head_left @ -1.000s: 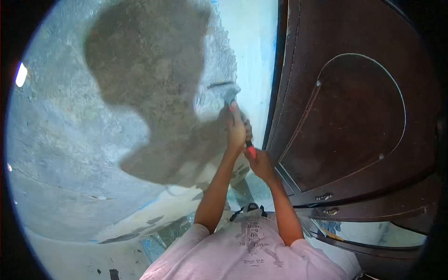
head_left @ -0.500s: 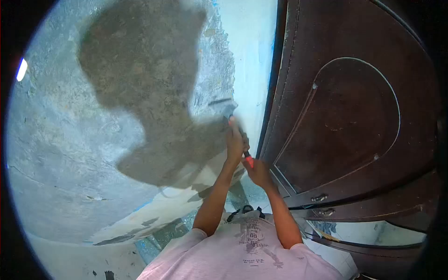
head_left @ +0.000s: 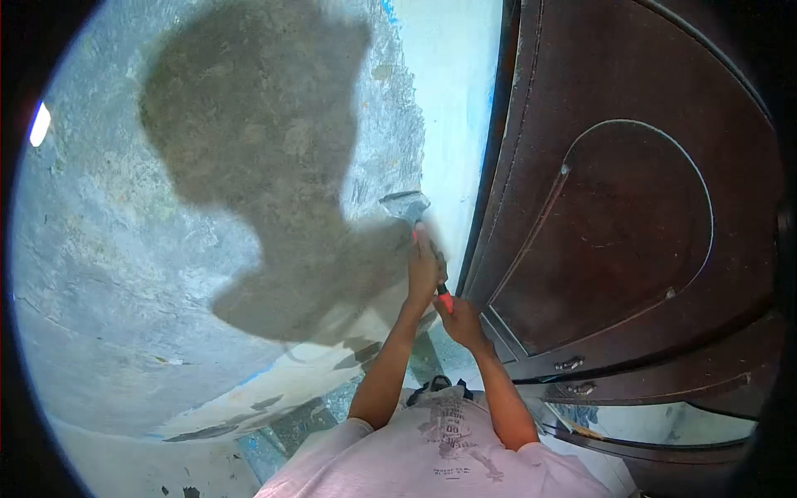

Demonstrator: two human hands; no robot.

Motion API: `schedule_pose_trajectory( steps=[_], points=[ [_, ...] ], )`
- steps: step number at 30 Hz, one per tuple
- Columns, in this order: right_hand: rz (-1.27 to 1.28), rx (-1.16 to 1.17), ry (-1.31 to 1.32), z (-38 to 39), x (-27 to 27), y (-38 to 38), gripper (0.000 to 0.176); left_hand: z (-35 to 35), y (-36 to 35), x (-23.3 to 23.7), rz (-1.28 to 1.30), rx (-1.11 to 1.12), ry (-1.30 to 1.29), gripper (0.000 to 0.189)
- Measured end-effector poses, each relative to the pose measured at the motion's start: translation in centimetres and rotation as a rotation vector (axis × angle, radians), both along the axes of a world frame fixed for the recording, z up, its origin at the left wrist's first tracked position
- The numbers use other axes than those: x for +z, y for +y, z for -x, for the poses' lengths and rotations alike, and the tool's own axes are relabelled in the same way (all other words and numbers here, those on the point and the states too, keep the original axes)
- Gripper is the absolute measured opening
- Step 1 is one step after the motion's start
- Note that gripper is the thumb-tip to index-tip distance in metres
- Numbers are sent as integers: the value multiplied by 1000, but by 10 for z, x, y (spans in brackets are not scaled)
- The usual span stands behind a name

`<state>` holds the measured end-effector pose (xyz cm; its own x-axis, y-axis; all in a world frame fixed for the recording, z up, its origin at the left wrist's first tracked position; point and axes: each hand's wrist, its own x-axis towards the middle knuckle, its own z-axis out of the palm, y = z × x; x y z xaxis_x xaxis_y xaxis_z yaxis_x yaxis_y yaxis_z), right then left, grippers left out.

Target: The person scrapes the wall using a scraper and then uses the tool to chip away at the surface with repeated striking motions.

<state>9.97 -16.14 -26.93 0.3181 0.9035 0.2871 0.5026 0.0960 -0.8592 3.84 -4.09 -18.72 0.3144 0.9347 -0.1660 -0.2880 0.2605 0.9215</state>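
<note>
A scraper (head_left: 404,206) with a wide metal blade and a red and black handle lies against the wall (head_left: 241,274), at the ragged edge between bare grey plaster and a strip of white paint (head_left: 455,100). My left hand (head_left: 424,270) is wrapped round the handle just below the blade. Lower down, my right hand (head_left: 462,322) closes on the red end of the same handle. Both arms reach up from the bottom of the view.
Dark brown wooden door panels (head_left: 631,207) with metal handles (head_left: 571,363) stand close on the right. A large shadow covers the wall's middle. Peeling paint and a strip of floor (head_left: 264,444) show lower left.
The scraper and both hands appear slightly lower and further right in the view. The wall and the door have also shifted a little in the same direction. Both hands keep their hold.
</note>
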Motion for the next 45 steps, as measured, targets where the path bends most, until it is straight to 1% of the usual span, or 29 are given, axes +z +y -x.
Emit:
schedule_pose_trajectory(
  steps=[1,2,4,5,8,9,12,13,16,17,18,21,24,25,26,28,30,32,33,34,35,36,38,39,40,41,42,43,45],
  points=[
    [-95,-9,-58,-3,-11,7,42,-1,0,18,45,-4,23,60],
    [-85,-7,-53,-2,-1,6,42,-1,-1,21,55,-2,28,60],
    [-11,43,81,-1,22,3,41,0,-2,25,8,-15,-10,63],
    [49,26,47,-1,27,2,40,2,-3,26,32,-41,-25,65],
    [-56,3,-55,3,-1,1,39,4,0,-1,92,-31,-14,66],
    [-57,12,-44,3,-6,-1,38,6,-1,-10,39,-46,40,61],
    [-77,-5,-26,-1,3,14,41,-2,-2,29,-18,28,19,63],
    [-56,-7,78,-1,5,16,45,-4,3,35,6,24,32,61],
    [7,6,14,-2,14,8,48,-2,0,29,35,-3,-37,61],
    [107,1,7,2,28,1,47,3,-2,18,-53,-22,-22,62],
    [105,-4,7,5,20,-1,47,5,-4,11,-55,-27,-23,62],
    [-28,-4,-21,1,9,5,45,2,-3,23,49,-45,-15,61],
    [-11,-14,54,-1,22,8,44,-4,5,22,32,-56,-95,62],
    [127,33,96,0,47,2,42,-4,0,31,52,-12,-45,62],
    [125,33,96,1,37,3,42,-3,1,28,50,-12,-45,62],
    [17,-17,-5,5,1,4,43,2,-1,12,-35,-17,-18,63],
    [-20,15,-22,0,-6,7,46,3,6,-9,55,-18,25,65],
    [-87,-21,21,3,7,14,48,1,3,24,-38,13,35,64],
    [-217,-22,-27,2,18,21,40,-2,8,38,-8,-16,-18,63],
    [-205,-17,-20,1,37,19,40,-4,13,50,29,-42,-68,61],
    [-10,18,-5,-2,59,15,41,-1,11,68,-54,-73,-81,58],
    [171,44,6,-5,72,17,41,-1,11,63,-59,-66,-85,58],
    [144,10,24,2,30,8,42,1,4,33,-90,35,-36,59],
    [63,9,5,3,12,4,46,4,-2,24,70,15,-4,59],
    [-18,6,-15,4,13,4,51,4,1,25,58,11,-11,59],
    [113,2,41,4,13,3,51,6,2,24,47,-26,17,62],
    [112,-1,40,0,14,4,51,6,3,22,41,-61,46,67],
    [124,-6,57,-3,25,9,50,0,3,30,-104,-5,32,70],
    [123,-3,39,-7,51,17,45,-5,14,41,-32,-57,2,69]
  ],
)
